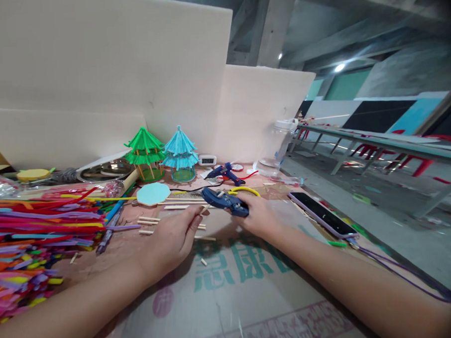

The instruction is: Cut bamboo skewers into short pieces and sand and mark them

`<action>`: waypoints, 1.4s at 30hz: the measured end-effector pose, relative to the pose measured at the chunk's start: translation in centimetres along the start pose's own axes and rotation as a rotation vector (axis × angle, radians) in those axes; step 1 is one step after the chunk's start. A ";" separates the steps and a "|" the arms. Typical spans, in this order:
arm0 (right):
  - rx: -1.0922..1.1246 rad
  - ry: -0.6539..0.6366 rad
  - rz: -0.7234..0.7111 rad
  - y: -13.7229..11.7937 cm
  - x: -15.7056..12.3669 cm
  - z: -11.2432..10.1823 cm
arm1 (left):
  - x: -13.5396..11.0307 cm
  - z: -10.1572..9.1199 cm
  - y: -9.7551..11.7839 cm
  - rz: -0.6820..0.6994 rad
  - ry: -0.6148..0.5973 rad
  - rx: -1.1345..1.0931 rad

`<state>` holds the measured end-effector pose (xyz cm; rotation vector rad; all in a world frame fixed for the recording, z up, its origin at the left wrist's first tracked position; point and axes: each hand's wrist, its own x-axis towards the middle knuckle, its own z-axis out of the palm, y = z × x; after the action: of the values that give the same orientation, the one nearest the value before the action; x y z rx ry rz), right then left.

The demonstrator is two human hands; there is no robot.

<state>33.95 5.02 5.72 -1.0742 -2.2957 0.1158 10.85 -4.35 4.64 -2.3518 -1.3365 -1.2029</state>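
My left hand (176,241) is closed, pinching a thin wooden stick (205,208) between thumb and fingers. My right hand (259,215) wraps round a dark blue hand cutter (225,200) with a yellow handle. The cutter's jaws lie at the stick's end, just above my left fingertips; how far they are parted is unclear. Under and beyond my hands several wooden sticks (189,200) lie on the table, along with a short cut piece (203,262). A pale blue octagonal disc (154,193) rests beyond my left hand.
Bundles of coloured pipe cleaners (44,226) spread at the left. Behind stand a green pavilion model (145,155) and a blue one (180,153). A glue gun (225,174), a small digital clock (207,160) and a clear jar (278,142) are near the white boards. A phone (322,214) lies at the right edge.
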 end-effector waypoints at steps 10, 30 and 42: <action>0.092 0.083 0.035 0.7 0.1 0.4 | 0.5 -0.1 0.9 -0.260 -0.111 -0.108; 0.325 0.182 0.191 1.6 0.5 2.0 | 1.4 0.0 -5.4 -0.106 -0.430 0.080; 0.306 0.186 0.167 1.6 0.5 2.2 | 1.8 -0.2 -7.7 -0.097 -0.440 0.191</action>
<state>33.59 6.87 3.68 -1.0649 -1.9449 0.4028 5.21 1.13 4.32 -2.5217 -1.6257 -0.5559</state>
